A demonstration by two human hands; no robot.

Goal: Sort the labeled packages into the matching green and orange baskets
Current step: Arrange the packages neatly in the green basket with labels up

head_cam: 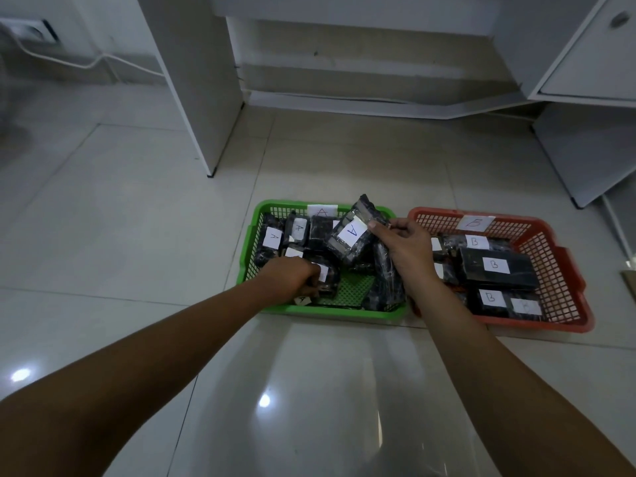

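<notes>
1. Nearest the camera, two bare forearms stretch out over the glossy tiled floor (137, 235) toward the baskets.
2. The left hand (292, 278) is down inside the green basket (344, 313), its grip curled round a dark wrapped package (328, 278) near the front.
3. The right hand (404, 244) hangs over the green basket's right side, fingertips pinching a tilted package labeled A (354, 234) by its edge, lifted above the pile.
4. More A-labeled packages (273, 239) lie along the green basket's back-left.
5. Just beside it on the right, the orange basket (564, 287) holds B-labeled packages (495, 266).
6. Farthest back, each basket wears a paper tag on its rear wall, and white furniture (203, 80) stands behind.
</notes>
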